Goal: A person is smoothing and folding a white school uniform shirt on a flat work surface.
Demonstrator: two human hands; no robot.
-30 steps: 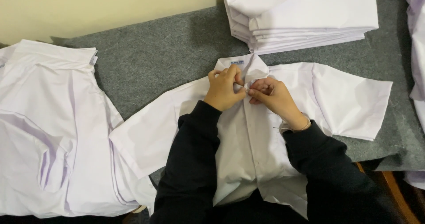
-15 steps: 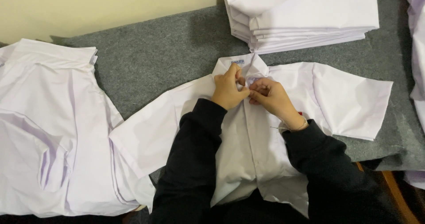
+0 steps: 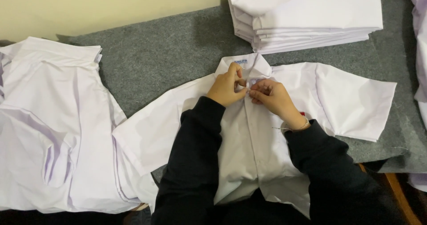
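Left hand [image 3: 226,87] and right hand [image 3: 270,97] pinch the shirt [image 3: 249,140] placket at the top button [image 3: 253,81], edges held together. Shirt lies flat on the bench [image 3: 155,60], stack [image 3: 311,16] beyond.

I see plain white shirt [image 3: 249,140], black sleeves [image 3: 191,162], grey felt mat [image 3: 155,60], cream wall [image 3: 89,7], white shirt stack [image 3: 311,16].
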